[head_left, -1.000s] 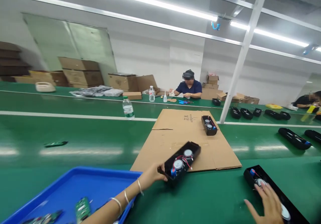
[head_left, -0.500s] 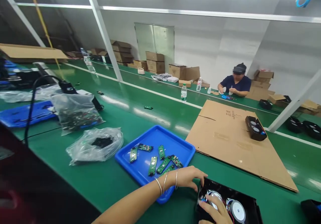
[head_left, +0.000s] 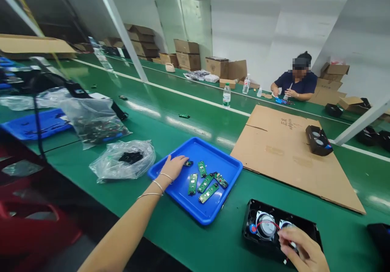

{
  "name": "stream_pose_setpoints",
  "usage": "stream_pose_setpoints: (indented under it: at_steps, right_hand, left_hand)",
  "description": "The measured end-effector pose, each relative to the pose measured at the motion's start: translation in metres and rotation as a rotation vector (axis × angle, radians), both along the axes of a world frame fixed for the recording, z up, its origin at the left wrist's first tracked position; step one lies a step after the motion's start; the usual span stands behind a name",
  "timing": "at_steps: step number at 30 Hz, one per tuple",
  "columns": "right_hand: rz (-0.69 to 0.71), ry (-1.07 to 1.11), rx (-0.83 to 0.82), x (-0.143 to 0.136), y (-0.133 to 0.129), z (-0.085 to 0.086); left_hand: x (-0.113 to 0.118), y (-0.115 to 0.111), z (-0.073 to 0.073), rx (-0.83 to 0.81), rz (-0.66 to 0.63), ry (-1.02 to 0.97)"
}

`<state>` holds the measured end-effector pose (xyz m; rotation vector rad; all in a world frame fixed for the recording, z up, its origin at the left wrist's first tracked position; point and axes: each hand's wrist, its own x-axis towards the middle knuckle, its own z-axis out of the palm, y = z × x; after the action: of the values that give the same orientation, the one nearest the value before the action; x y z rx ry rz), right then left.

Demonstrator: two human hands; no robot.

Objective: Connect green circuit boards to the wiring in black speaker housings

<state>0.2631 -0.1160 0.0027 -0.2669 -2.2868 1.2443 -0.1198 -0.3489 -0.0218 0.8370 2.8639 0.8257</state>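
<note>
My left hand (head_left: 174, 167) reaches over the left part of a blue tray (head_left: 207, 219), its fingertips at a small green circuit board (head_left: 189, 163). Several more green circuit boards (head_left: 193, 184) lie in the tray. At the lower right, a black speaker box (head_left: 251, 239) sits on the green table with its inside facing up. It holds two round silver speakers (head_left: 267, 225) and a blue round part (head_left: 252, 228). Above the right speaker, my right hand (head_left: 300, 243) pinches thin red and black wires (head_left: 276, 223); a small white connector hangs below.
Cardboard (head_left: 292, 162) lies flat beyond the box, bearing another black speaker box (head_left: 318, 140). Plastic bags (head_left: 123, 162) lie left of the tray. A bottle (head_left: 226, 95) stands farther back. Across the tables, a person (head_left: 297, 79) works with small things.
My left hand has moved from the black box to the left part of the tray. My right hand has shifted right and now holds up the wires. The view has tilted down.
</note>
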Motion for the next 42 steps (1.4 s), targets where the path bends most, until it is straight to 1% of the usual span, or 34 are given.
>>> stream_pose_setpoints:
  at_steps: [2,3,5,6,8,10,12,13,14,15,17,19,21,24,27,29,32,35,39,42]
  right_hand:
    - [-0.036,0.04,-0.095,-0.003,-0.004,0.003]
    - [-0.056,0.066,-0.112,-0.005,-0.004,0.004]
    - [-0.08,0.112,-0.087,-0.008,-0.004,0.006]
    - [-0.079,0.124,-0.056,-0.009,-0.004,0.006]
    - [-0.052,0.121,0.001,-0.013,-0.005,0.006]
    - [0.007,0.084,0.013,-0.018,-0.011,0.007]
    - [0.055,0.016,0.01,-0.026,-0.019,0.009]
    - [0.069,-0.016,0.02,-0.031,-0.024,0.01]
    - [0.074,-0.038,0.039,-0.035,-0.028,0.012]
    - [0.072,-0.048,0.063,-0.039,-0.031,0.013]
    - [0.056,-0.04,0.096,-0.044,-0.035,0.016]
    - [0.009,-0.02,0.085,-0.046,-0.035,0.017]
    - [-0.045,-0.012,0.053,-0.046,-0.033,0.018]
    - [-0.075,-0.011,0.029,-0.045,-0.034,0.018]
    - [-0.085,0.012,0.041,-0.047,-0.038,0.018]
    - [-0.106,0.032,0.04,-0.049,-0.042,0.018]
    - [-0.118,0.039,0.017,-0.05,-0.044,0.018]
    - [-0.107,0.035,0.028,-0.05,-0.045,0.017]
    - [-0.09,0.072,0.1,-0.052,-0.045,0.018]
    - [-0.08,0.086,0.162,-0.054,-0.045,0.018]
  left_hand:
    - [0.002,-0.001,0.004,0.017,-0.012,-0.008]
    - [0.005,0.0,0.006,0.035,-0.018,-0.02]
    - [0.016,0.001,0.01,0.089,-0.022,-0.056]
    - [0.024,0.003,0.011,0.123,-0.025,-0.08]
    - [0.051,0.008,0.014,0.196,-0.051,-0.15]
    - [0.087,0.017,0.016,0.309,-0.109,-0.295]
    - [0.127,0.03,0.017,0.617,-0.153,-0.643]
    - [0.145,0.037,0.018,0.704,-0.179,-0.768]
    - [0.161,0.044,0.018,0.759,-0.206,-0.841]
    - [0.174,0.05,0.019,0.778,-0.242,-0.872]
    - [0.192,0.057,0.021,0.735,-0.326,-0.829]
    - [0.199,0.059,0.024,0.64,-0.413,-0.7]
    - [0.201,0.057,0.027,0.548,-0.474,-0.541]
    - [0.202,0.052,0.03,0.483,-0.508,-0.296]
    - [0.204,0.051,0.03,0.472,-0.525,-0.157]
    - [0.205,0.052,0.03,0.465,-0.502,-0.172]
    - [0.205,0.054,0.031,0.431,-0.459,-0.324]
    - [0.202,0.056,0.032,0.416,-0.45,-0.458]
    - [0.2,0.056,0.035,0.414,-0.499,-0.521]
    - [0.2,0.054,0.036,0.459,-0.533,-0.539]
